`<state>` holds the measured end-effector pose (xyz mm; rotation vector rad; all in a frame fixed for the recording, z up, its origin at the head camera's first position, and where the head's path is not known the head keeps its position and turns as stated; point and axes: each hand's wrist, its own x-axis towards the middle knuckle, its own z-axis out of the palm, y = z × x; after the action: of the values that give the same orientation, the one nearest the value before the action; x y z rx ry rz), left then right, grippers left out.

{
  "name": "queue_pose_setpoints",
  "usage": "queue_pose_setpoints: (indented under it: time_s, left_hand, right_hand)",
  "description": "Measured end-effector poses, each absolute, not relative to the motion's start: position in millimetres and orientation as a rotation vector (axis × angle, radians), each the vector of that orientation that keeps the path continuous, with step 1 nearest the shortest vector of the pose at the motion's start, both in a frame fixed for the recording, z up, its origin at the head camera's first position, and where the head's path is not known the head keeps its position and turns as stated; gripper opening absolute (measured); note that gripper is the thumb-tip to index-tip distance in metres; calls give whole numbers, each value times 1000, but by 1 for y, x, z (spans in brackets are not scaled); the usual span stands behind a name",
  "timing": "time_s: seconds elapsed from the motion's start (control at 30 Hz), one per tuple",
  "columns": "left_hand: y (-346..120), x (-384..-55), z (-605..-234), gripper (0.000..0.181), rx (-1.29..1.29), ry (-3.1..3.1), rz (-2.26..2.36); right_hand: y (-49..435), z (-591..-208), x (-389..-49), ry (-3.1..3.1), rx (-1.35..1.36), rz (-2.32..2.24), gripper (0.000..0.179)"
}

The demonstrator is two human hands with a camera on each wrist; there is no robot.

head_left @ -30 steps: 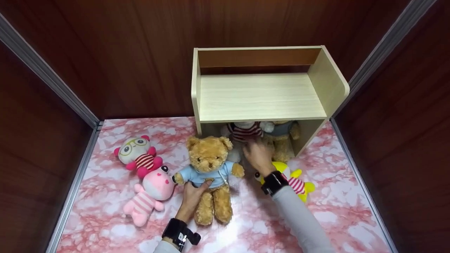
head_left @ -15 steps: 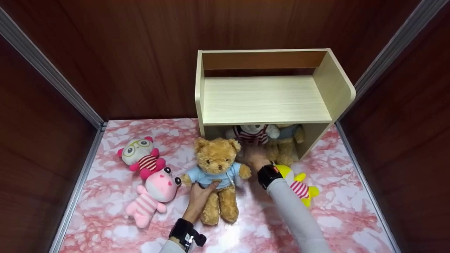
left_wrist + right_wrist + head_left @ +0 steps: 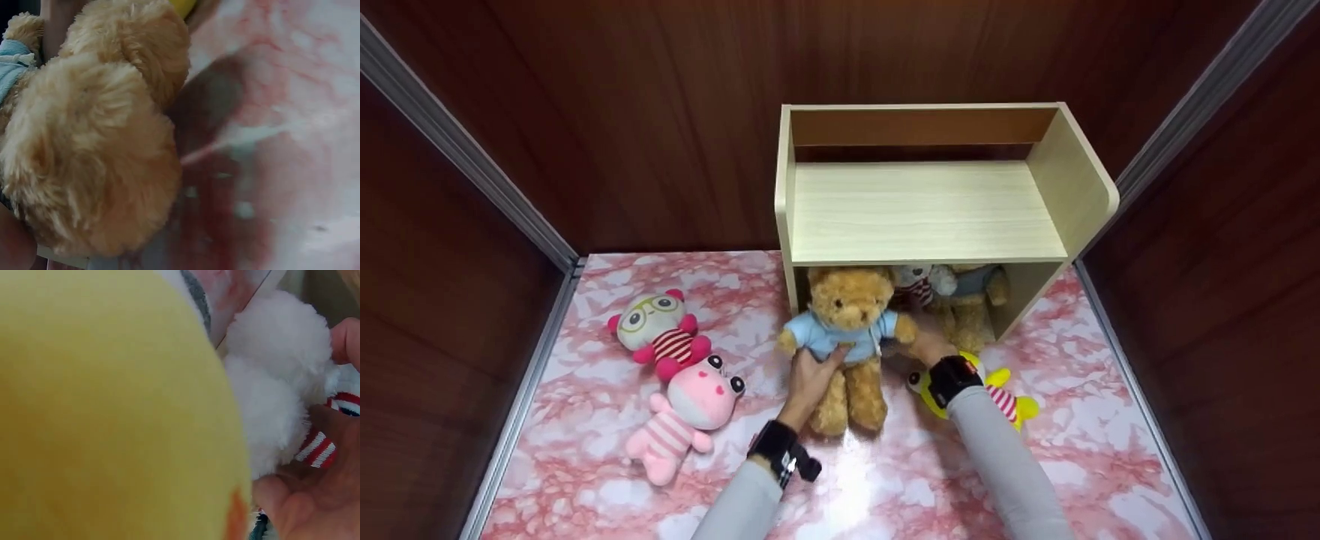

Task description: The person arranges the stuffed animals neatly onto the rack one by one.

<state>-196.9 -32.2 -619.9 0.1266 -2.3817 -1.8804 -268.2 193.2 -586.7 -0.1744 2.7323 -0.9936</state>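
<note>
In the head view my left hand (image 3: 812,380) grips a brown teddy bear (image 3: 851,322) in a blue hoodie round its lower body, thumb across the front. The bear is upright at the left of the shelf's lower opening. My right hand (image 3: 928,341) reaches into that opening, partly hidden behind the bear's arm. It touches a white plush toy (image 3: 919,289) in a red-striped top. The right wrist view shows its fingers spread against the white plush's furry legs (image 3: 270,394) and striped top. Another brown bear (image 3: 966,315) sits at the right inside the shelf.
A pale wooden shelf (image 3: 930,210) stands against the dark back wall. A yellow plush (image 3: 1020,405) lies beneath my right wrist. At the left, a pink plush (image 3: 686,420) and a panda plush (image 3: 660,330) with glasses lie on the pink marbled surface (image 3: 607,420).
My left hand has moved the brown teddy bear forward and slightly right, to the shelf's lower opening. It now covers part of the white plush. My right hand stays at the white plush.
</note>
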Motion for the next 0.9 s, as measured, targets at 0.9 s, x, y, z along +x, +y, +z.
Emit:
queue_pose_setpoints:
  time_s: [0.9]
  left_hand:
    - [-13,-274,-606,58,208,-2526,-1725]
  right_hand:
    - [191,-593,-278,2878,-447,-565,70]
